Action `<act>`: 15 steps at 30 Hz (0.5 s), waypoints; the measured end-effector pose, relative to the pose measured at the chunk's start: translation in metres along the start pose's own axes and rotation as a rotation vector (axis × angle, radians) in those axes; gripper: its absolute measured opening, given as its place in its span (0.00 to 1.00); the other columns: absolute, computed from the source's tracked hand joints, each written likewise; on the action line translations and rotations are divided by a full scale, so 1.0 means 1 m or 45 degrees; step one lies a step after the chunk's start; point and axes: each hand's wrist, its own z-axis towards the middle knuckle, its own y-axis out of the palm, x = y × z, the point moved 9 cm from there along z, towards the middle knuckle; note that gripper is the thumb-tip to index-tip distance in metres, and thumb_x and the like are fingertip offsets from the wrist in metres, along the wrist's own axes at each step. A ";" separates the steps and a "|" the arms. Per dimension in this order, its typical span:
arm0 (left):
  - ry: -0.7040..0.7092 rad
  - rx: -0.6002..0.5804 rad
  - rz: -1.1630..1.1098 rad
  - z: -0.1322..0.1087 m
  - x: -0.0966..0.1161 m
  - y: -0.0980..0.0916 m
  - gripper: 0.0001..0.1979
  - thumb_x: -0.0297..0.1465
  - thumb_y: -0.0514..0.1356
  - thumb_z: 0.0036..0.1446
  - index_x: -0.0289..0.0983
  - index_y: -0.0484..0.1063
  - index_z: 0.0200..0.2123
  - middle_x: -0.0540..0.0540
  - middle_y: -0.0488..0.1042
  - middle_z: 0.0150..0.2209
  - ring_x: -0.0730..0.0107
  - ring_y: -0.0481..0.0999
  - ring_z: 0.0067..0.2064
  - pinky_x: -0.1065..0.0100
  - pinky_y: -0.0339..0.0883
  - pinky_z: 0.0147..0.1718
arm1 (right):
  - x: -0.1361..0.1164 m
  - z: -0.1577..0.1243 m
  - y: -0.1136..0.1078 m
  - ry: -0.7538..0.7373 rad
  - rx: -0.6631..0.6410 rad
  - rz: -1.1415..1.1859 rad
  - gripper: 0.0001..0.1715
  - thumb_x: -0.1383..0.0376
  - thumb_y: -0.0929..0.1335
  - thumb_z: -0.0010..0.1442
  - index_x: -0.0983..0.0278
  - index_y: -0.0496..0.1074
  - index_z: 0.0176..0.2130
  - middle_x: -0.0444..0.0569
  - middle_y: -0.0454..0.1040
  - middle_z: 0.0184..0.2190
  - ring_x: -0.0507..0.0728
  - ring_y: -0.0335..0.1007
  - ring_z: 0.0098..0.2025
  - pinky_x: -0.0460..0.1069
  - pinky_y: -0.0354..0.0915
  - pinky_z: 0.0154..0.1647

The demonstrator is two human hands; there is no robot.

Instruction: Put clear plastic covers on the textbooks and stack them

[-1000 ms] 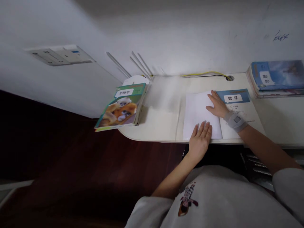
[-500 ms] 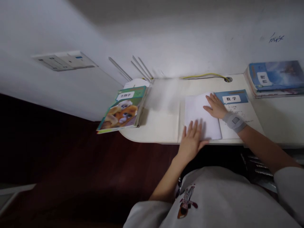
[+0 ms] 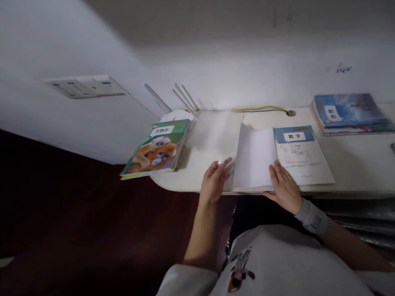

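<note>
A textbook (image 3: 304, 164) with a blue band and handwriting on its cover lies near the desk's front edge. Along its left side is a white sheet (image 3: 255, 158), its top edge curving up a little. My right hand (image 3: 285, 187) rests with fingers stretched out over the lower edge, where sheet and cover meet. To the left, my left hand (image 3: 214, 181) pinches what looks like the edge of a clear plastic sheet (image 3: 230, 174), faintly visible beside the white sheet. How far the plastic reaches under the book cannot be made out.
A stack of books with golden monkeys on top (image 3: 157, 152) overhangs the desk's left end. Behind it stands a white device with upright antennas (image 3: 185, 98). More books (image 3: 345, 109) are piled at right. A yellow cable (image 3: 262, 108) runs along the wall to a desk hole.
My left hand has moved left off the white sheet and closed into a pinch. My right hand has slid down toward the front edge, uncovering the textbook's title area. The view has shifted slightly.
</note>
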 end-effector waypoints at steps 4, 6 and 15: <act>0.123 -0.310 -0.118 -0.002 0.045 0.046 0.16 0.46 0.51 0.61 0.39 0.64 0.37 0.38 0.65 0.60 0.54 0.72 0.54 0.55 0.74 0.42 | 0.002 0.005 -0.003 0.005 0.025 0.004 0.51 0.55 0.70 0.55 0.73 0.46 0.66 0.68 0.47 0.66 0.70 0.43 0.67 0.64 0.52 0.64; 0.264 -0.395 -0.015 -0.010 0.072 0.065 0.18 0.46 0.46 0.64 0.39 0.66 0.41 0.38 0.63 0.61 0.53 0.70 0.56 0.53 0.74 0.42 | 0.006 0.002 -0.010 0.011 0.052 0.049 0.51 0.55 0.69 0.56 0.70 0.43 0.67 0.65 0.45 0.67 0.69 0.44 0.67 0.64 0.55 0.64; 0.782 -0.560 0.405 -0.057 0.102 0.129 0.20 0.46 0.42 0.65 0.40 0.66 0.44 0.39 0.63 0.60 0.57 0.68 0.58 0.53 0.67 0.53 | 0.062 -0.041 -0.042 0.118 0.187 0.441 0.42 0.66 0.62 0.58 0.53 0.45 0.67 0.48 0.63 0.61 0.62 0.61 0.61 0.62 0.64 0.58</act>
